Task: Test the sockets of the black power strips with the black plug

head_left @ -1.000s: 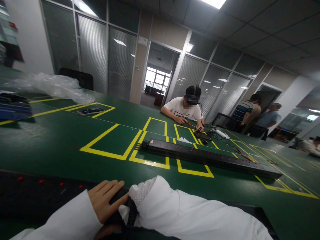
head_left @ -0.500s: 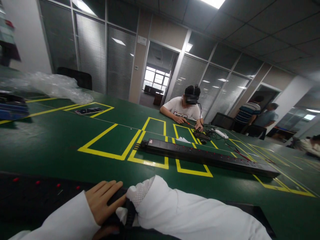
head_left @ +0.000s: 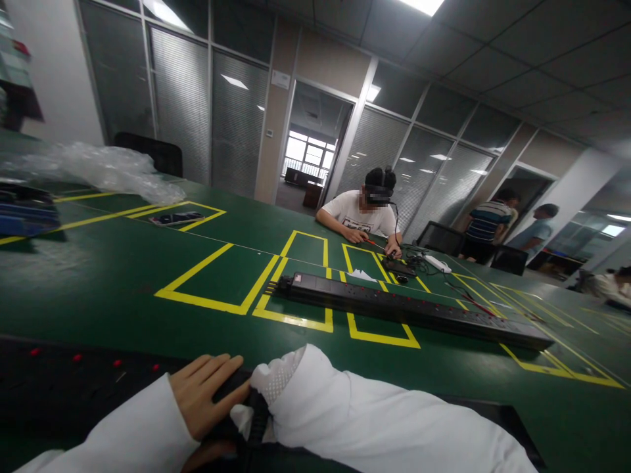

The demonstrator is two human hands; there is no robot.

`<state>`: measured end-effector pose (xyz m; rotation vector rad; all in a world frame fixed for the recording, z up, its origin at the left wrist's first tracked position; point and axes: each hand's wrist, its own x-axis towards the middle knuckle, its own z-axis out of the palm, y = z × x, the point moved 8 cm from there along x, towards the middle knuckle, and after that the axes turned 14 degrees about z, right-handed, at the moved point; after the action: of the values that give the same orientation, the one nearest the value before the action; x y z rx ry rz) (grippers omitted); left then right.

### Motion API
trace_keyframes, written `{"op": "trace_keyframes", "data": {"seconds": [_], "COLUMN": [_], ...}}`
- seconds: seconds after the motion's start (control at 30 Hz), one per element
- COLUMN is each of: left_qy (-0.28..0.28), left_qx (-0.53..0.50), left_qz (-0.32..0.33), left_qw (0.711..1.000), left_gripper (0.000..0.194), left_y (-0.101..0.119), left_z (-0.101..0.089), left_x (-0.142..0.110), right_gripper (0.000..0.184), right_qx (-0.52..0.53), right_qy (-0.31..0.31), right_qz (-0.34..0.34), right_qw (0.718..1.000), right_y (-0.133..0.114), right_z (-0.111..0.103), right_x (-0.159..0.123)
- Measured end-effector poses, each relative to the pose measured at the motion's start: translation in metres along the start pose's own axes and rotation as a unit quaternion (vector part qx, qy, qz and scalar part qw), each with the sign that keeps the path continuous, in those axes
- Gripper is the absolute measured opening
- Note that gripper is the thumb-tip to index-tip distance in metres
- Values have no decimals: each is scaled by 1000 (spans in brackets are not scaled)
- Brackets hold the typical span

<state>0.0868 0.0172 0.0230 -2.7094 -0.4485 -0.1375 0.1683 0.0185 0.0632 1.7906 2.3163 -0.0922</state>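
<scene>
My left hand (head_left: 211, 394), bare, lies with its fingers stretched out over the end of a long black power strip (head_left: 98, 378) with red switches. The strip runs off to the left along the near table edge. Beside it, my right hand (head_left: 279, 381) wears a white dotted glove. Its fingers are closed round a ribbed black power cord (head_left: 257, 417) at that end of the strip. My white right sleeve hides much of that hand. A second black power strip (head_left: 394, 309) lies farther out on the table, its plug prongs pointing left.
Yellow tape outlines (head_left: 200, 302) mark the green table (head_left: 123, 276). Clear plastic wrap (head_left: 108, 171), a phone (head_left: 176, 218) and a blue item (head_left: 27, 213) lie to the left. Opposite, a person (head_left: 367, 210) works with a thin tool near cables (head_left: 419, 256). Others stand at the far right.
My hands and both power strips hold nearly the same places. In the background at right, the standing people have shifted slightly.
</scene>
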Motion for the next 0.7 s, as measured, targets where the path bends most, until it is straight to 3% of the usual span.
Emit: {"op": "trace_keyframes", "data": {"seconds": [0.3, 0.53, 0.7], "left_qy": [17, 67, 40], "left_qx": [-28, -48, -32], "left_qz": [0, -2, 0], "left_qw": [999, 997, 999], "left_gripper": [63, 61, 63], "left_y": [-2, -3, -1], "left_z": [0, 1, -2], "left_x": [-2, -7, -3], "right_gripper": [31, 31, 31], "right_qx": [13, 19, 18], "right_qy": [8, 16, 20], "right_qz": [-22, -33, -35], "right_qw": [1000, 999, 999], "right_y": [-2, -2, -1], "right_z": [-1, -2, -2], "right_x": [-2, -4, -6]}}
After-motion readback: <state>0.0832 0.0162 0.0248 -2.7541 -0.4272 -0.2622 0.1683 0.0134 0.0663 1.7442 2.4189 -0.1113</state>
